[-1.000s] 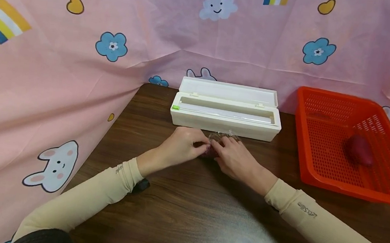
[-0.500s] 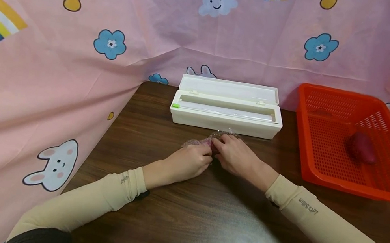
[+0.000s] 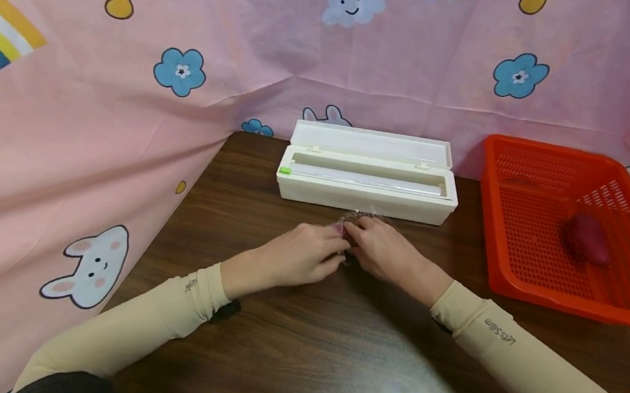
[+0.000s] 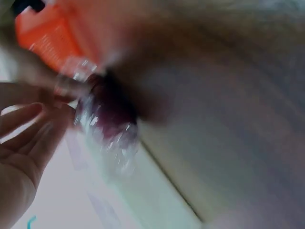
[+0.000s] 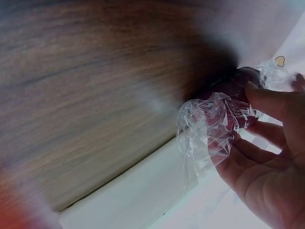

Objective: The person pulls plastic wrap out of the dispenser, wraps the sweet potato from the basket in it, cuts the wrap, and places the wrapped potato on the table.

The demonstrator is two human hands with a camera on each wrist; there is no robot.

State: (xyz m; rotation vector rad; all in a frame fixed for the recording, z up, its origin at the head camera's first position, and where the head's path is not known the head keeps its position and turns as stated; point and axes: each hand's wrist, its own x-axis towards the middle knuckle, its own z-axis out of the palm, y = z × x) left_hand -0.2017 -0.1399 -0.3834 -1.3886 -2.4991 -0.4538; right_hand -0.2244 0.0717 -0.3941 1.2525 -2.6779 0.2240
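Observation:
Just in front of the white box, a dark red sweet potato [image 5: 228, 89] lies loosely wrapped in clear, crinkled cling film [image 5: 205, 126]. My right hand [image 3: 386, 252] holds it, thumb on one side and fingers on the other. Loose film bunches at both ends in the right wrist view. My left hand [image 3: 300, 256] is at the left end, its fingers fairly straight and fingertips right at the film. In the left wrist view the sweet potato shows past the left fingers [image 4: 45, 143]. From the head view, both hands mostly hide it.
A white box [image 3: 366, 200], lid up, holds a roll of film [image 3: 365, 179] behind the hands. On the right, an orange-red basket [image 3: 494, 247] contains another reddish sweet potato [image 3: 593, 240]. A pink printed cloth [image 3: 409, 65] hangs around the brown table [image 3: 299, 348].
The left hand first pinches at the film, then turns over with film showing beyond it, and now has its fingers loosened at the left end. The right hand stays in place.

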